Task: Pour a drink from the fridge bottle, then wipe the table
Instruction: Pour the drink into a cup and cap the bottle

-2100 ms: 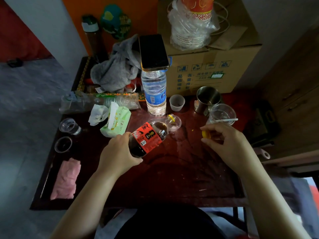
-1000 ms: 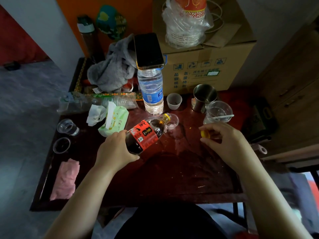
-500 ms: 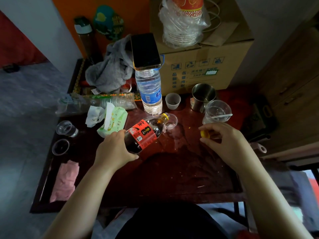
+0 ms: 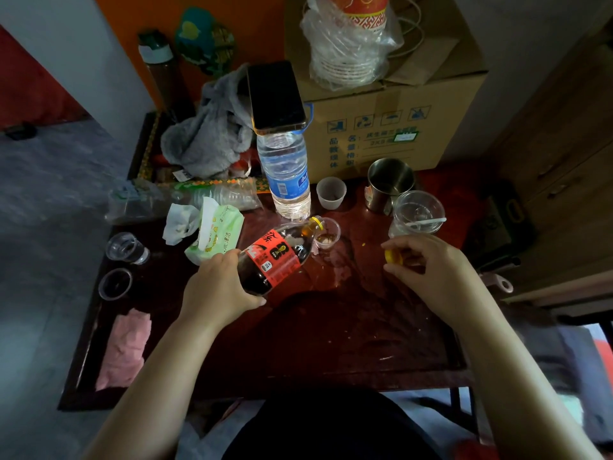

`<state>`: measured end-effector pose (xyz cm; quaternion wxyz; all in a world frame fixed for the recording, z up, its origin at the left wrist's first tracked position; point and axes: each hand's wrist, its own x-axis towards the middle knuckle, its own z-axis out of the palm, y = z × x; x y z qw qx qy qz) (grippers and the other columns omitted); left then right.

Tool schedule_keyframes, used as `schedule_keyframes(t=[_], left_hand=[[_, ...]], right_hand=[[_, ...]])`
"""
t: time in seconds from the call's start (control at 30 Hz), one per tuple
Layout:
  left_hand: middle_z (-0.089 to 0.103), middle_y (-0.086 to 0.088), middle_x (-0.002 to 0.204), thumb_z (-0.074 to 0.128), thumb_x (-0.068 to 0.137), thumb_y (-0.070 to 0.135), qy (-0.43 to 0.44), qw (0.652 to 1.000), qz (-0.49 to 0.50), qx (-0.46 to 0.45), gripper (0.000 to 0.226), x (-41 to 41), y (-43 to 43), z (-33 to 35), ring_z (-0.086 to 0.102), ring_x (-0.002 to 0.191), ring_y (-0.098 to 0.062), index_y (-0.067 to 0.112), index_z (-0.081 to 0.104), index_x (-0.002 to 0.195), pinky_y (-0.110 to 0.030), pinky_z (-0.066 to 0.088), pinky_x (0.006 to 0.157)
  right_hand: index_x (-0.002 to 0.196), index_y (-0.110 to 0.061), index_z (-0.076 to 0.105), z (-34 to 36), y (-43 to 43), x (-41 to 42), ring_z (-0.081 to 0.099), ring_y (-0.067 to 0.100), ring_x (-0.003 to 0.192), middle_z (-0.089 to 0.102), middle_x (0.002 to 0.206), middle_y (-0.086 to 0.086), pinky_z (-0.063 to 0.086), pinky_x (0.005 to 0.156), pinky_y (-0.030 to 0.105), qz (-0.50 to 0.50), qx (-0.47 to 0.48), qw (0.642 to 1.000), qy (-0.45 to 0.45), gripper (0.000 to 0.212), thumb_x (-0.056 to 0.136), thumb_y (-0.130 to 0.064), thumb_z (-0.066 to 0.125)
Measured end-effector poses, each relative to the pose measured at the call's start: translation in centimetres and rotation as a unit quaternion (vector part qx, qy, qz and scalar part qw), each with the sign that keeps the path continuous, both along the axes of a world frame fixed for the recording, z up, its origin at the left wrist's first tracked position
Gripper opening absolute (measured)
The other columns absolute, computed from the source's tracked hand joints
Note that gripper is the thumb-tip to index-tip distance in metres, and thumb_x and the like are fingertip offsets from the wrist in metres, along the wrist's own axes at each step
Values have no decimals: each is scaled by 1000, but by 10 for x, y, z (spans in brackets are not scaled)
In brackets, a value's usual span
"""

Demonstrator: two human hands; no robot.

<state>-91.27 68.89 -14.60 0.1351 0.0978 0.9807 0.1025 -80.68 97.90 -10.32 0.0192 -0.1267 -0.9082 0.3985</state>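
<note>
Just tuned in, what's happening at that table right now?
A person is pouring. The left hand tips a dark tea bottle with a red label so its mouth sits over a small clear plastic cup, which already holds a little brown liquid. The right hand holds the yellow bottle cap off to the side. The dark red table looks wet near the cup, and a pink cloth lies untouched at its left edge, so wiping has not begun.

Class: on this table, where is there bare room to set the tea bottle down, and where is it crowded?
Free: the near table between both forearms, and the strip between the pink cloth and left hand. Crowded: the back, around the water bottle, steel mug and tissue pack.
</note>
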Motion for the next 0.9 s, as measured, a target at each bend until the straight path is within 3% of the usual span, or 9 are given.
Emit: schedule_keyframes(t=[0.23,0.9], left_hand=[[57,6,102,83,52,53,6,1000,-1,10,74,3,-3,0,54,98,-16,23,51,112,-30,43,68],[60,9,105,84,50,51,1,997,12,71,74,19,-23,-6,58,99,-16,27,51,111,-37,51,75]], right_hand=[[103,-31,67,1,-2,0,58,-5,90,63,99,-16,46,79,7,-2,-5,1000,-3,30,77,-19,75],[103,-29,68,7,-18,2,55,-10,92,59,94,-23,40,76,0,19,1,1000,-4,29,78,-18,75]])
